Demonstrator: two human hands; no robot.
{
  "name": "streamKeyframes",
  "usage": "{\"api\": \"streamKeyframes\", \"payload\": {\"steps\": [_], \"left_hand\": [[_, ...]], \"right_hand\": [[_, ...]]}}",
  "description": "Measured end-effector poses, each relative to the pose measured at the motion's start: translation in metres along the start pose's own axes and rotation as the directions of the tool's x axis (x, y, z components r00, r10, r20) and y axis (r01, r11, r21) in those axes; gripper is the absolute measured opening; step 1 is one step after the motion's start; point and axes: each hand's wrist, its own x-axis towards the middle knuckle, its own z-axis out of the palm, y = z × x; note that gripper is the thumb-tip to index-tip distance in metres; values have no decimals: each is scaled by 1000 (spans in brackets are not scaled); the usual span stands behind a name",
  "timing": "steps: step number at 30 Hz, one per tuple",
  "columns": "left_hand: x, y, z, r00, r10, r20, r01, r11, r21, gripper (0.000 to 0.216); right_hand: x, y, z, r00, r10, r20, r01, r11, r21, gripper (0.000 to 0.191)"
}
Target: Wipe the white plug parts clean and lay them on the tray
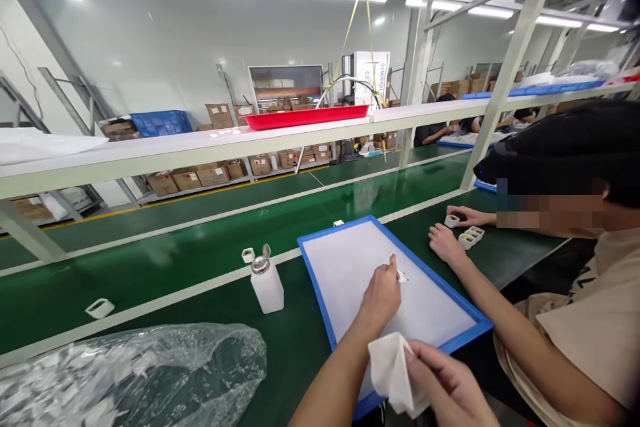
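Observation:
My left hand point(383, 290) is over the blue-rimmed tray point(345, 267) lined with a white sheet. Its index finger points forward and the other fingers are curled, their tips mostly hidden. Right beside these fingers are small white pieces point(403, 277) with dark marks; I cannot tell whether they are held or lie on the sheet. Nearer to me, my right hand point(445, 380) pinches a folded white cloth point(390, 370) above the tray's near edge. Left of the tray stands a white pump bottle point(267, 287) with its metal lid flipped up.
A clear plastic bag point(200, 360) of white scraps lies at front left. Small white housings point(100, 308) sit on the green belt point(190, 247). At right, a co-worker's hands point(447, 243) handle similar white parts point(471, 237). A shelf with a red tray point(307, 117) spans above.

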Motion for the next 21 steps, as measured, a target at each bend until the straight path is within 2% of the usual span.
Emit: {"api": "streamKeyframes", "payload": {"steps": [2,4,7,9,10,12,13,14,15,17,19,21], "left_hand": [[6,-5,7,999,3,50,-1,999,-32,76],[-4,-9,3,998,-4,55,8,997,-72,76],[-40,-7,-16,1000,-25,-18,22,987,-157,57],[-71,-1,-33,994,-92,-57,70,947,-313,42],[-87,3,-41,987,-156,-37,124,887,-445,43],[-116,10,-56,949,-310,59,247,615,-749,50],[-129,13,-62,928,-359,105,277,470,-838,52],[-141,15,-68,912,-388,131,283,368,-886,52],[-151,17,-74,907,-403,125,274,337,-901,50],[-167,20,-82,911,-406,77,245,380,-892,44],[-178,20,-88,911,-411,16,214,442,-871,41],[-185,19,-91,902,-430,-29,194,465,-864,39]], "right_hand": [[8,-14,-12,999,-4,-33,6,998,55,46],[13,-22,-21,999,-29,-32,31,998,52,44],[16,-30,-23,999,-13,44,13,1000,-3,44],[17,-35,-18,994,20,106,-16,999,-40,46],[18,-37,-15,991,32,132,-24,998,-63,46],[21,-38,-8,987,38,156,-15,989,-145,45],[24,-38,-3,988,33,149,-1,977,-211,45],[26,-38,2,991,24,134,16,958,-286,45],[28,-36,8,992,11,123,33,935,-353,45],[32,-33,19,991,0,132,54,912,-406,44],[32,-29,30,982,35,183,29,942,-336,43],[30,-25,38,971,89,220,-37,973,-228,46]]}}
